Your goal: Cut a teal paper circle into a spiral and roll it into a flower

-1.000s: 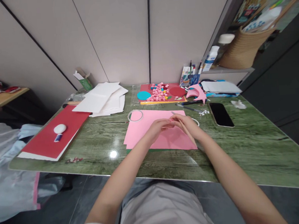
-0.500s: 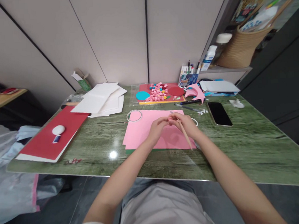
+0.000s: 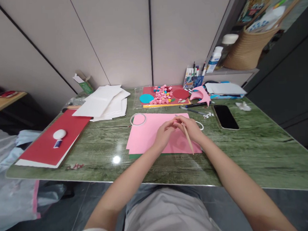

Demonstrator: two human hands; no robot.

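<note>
Head view: the left hand [image 3: 163, 136] is pinched narrow, its fingertips on a small pink piece [image 3: 175, 122]; the right hand [image 3: 190, 127] meets it there while gripping a pale stick [image 3: 189, 143] that points toward the counter's near edge. The piece sits above pink sheets [image 3: 143, 135], midway between the counter's left and right edges. A light fingertip pinch should shape it without crushing, and the stick's tip is best kept clear of the sheets. The green, wood-grained counter [image 3: 103, 147] is glossy, with white papers [image 3: 99, 102] by its far left corner, a phone [image 3: 226, 117] toward the right edge, and grey panels [image 3: 117, 37] rising behind its far edge.
</note>
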